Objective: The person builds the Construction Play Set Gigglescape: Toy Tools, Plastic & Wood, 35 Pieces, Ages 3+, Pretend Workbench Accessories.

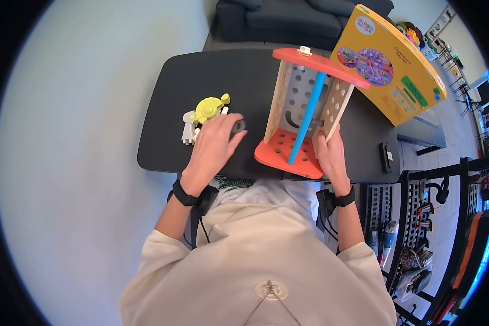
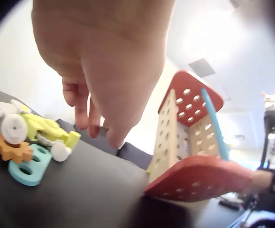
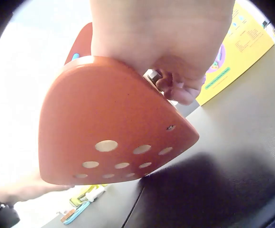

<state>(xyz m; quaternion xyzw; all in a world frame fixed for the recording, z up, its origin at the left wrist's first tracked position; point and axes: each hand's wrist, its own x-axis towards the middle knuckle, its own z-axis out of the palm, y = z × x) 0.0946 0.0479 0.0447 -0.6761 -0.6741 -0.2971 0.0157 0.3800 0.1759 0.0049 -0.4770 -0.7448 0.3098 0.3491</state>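
Note:
My left hand (image 1: 214, 142) is over the left part of the table, pinching a small dark grey ring-shaped nut (image 1: 238, 126) between thumb and forefinger. In the left wrist view the back of that hand covers most of what its fingers hold. My right hand (image 1: 333, 157) grips the near right side of a toy workbench frame (image 1: 288, 155), which has red end boards, perforated wooden sides and a blue rod (image 1: 308, 117). The frame is held tilted. A dark grey bolt (image 1: 316, 123) sits through its right side panel, beside a curved dark hook-like piece (image 1: 292, 120) inside.
Left of my left hand lie yellow and white toy parts (image 1: 206, 111), with an orange gear (image 2: 11, 148) and a teal holed piece (image 2: 31, 166). A yellow box (image 1: 388, 65) stands at the back right. A small black object (image 1: 385, 157) lies near the table's right edge.

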